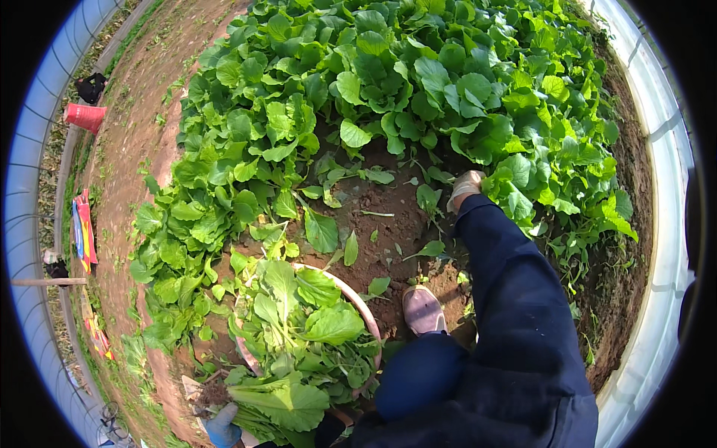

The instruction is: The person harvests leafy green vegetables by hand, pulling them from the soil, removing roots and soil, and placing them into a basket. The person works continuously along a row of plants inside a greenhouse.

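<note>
At the bottom left, my left hand [223, 428] wears a blue glove and grips a bunch of leafy greens [280, 400] whose brown roots show. My right hand [466, 186], in a pale glove, reaches out to the base of the standing leafy green plants [518, 179]. Leaves cover its fingertips, so whether it holds a stem cannot be told. Between my left hand and the bed is a round basin with a pinkish rim [367, 313], heaped with loose greens [330, 322]. A small pale flat piece [190, 386] shows beside the roots.
Torn leaves [322, 229] lie on bare brown soil [364, 210] before my shoe [424, 311]. Plastic sheeting [664, 140] runs along the right. Leftward are a red bucket-shaped container [85, 116], bright printed bags [84, 232] and a wooden handle [50, 281].
</note>
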Demonstrator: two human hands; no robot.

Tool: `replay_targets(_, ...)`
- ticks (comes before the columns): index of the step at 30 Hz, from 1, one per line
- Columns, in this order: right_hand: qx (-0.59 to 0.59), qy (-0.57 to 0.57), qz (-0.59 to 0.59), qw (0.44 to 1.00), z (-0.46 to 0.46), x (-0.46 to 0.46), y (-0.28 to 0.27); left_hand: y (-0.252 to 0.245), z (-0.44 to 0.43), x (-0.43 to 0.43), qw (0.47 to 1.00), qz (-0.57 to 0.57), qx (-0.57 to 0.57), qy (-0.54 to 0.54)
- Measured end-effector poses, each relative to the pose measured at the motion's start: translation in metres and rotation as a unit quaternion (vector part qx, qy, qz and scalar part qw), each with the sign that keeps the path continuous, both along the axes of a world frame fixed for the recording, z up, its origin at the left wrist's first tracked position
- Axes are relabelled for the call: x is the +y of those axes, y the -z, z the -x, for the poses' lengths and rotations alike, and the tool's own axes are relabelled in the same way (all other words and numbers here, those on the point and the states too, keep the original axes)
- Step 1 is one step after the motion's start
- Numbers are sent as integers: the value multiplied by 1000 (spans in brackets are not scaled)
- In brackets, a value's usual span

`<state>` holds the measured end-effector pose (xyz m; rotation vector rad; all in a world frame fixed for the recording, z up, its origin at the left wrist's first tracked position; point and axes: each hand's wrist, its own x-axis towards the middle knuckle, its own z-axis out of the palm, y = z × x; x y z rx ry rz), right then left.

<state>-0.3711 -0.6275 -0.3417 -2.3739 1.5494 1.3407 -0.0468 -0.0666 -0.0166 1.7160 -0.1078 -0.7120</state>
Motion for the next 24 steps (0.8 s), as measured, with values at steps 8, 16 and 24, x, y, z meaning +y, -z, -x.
replay_targets(8, 20, -113, 43, 993, 33, 8, -44, -10, 16, -2, 999, 2, -44, -4)
replay_targets(16, 111, -60, 67, 990, 65, -31, 20, -9, 20, -23, 1000, 0, 16, -4)
replay_targets(24, 93, -96, 68, 989, 85, -24, 19, -21, 8, -34, 999, -22, -10, -32)
